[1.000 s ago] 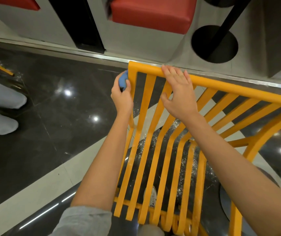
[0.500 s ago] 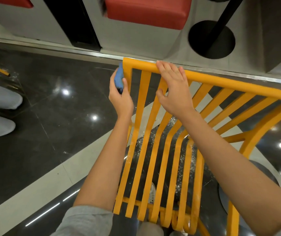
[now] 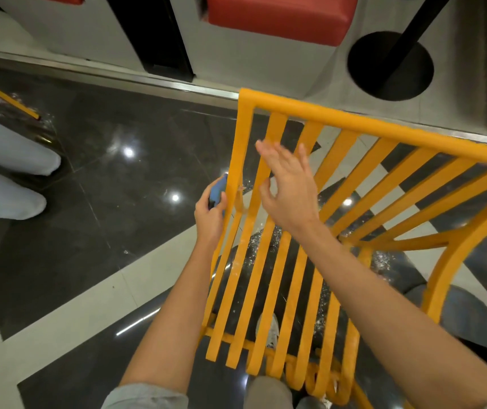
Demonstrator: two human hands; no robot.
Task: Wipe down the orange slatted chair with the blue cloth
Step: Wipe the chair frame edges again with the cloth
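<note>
Wiping looks to be underway on the outer edge rail of the orange slatted chair (image 3: pixel 310 225), w/ the left hand (image 3: pixel 209 215) clamped round the blue cloth (image 3: pixel 218 187) and pressing it against the outside of that left rail, roughly mid-height. The right hand (image 3: pixel 288 187) hangs just over the second and third slats, fingers spread apart and loose, gripping nothing; it's blurred, so whether it touches the slats can't be told. Progress, as a judgement: early to middle. Only the one rail is under the cloth, and the slats, top bar (image 3: pixel 383 128) and curved right frame show no sign either way of being cleaned; pale flecks sit on the lower slats near the bottom crossbar, so that part probably remains. Around: a glossy dark floor (image 3: pixel 112 202) w/ white specks under the chair, a red-cushioned bench (image 3: pixel 280 19) beyond, a black post on a round base (image 3: pixel 389 66) at top right, someone's pale trouser legs (image 3: pixel 6 178) at far left. Nothing blocks the cloth's path down the rail, tho the narrow gaps btwn slats will make reaching each face fiddly.
</note>
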